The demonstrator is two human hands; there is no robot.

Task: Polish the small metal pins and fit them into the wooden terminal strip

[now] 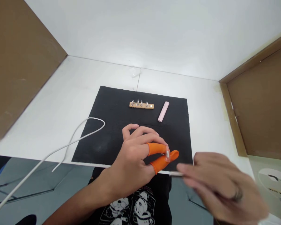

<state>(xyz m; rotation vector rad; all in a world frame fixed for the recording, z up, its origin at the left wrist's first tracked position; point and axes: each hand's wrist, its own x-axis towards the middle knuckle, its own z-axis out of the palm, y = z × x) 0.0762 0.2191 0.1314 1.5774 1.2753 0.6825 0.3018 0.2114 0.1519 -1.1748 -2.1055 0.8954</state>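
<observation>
My left hand [131, 156] is above the front part of a black mat [112, 106], with orange finger cots on the thumb and index finger. Between those covered fingertips it pinches a small clear false nail tip [167, 155]; its other fingers are loosely bent. To the right, my right hand [222, 184], smeared by motion, is closed around a thin pale stick [176, 173]. The stick points left, just below the orange thumb and apart from the nail tip. Its kind is too blurred to tell.
Farther back on the mat lie a small wooden strip [145, 106] with several upright pegs and a pink bar [163, 112]. A white cable [67, 145] loops over the mat's left edge. Brown panels [16, 62] flank the white table [51, 93], with a white wall behind.
</observation>
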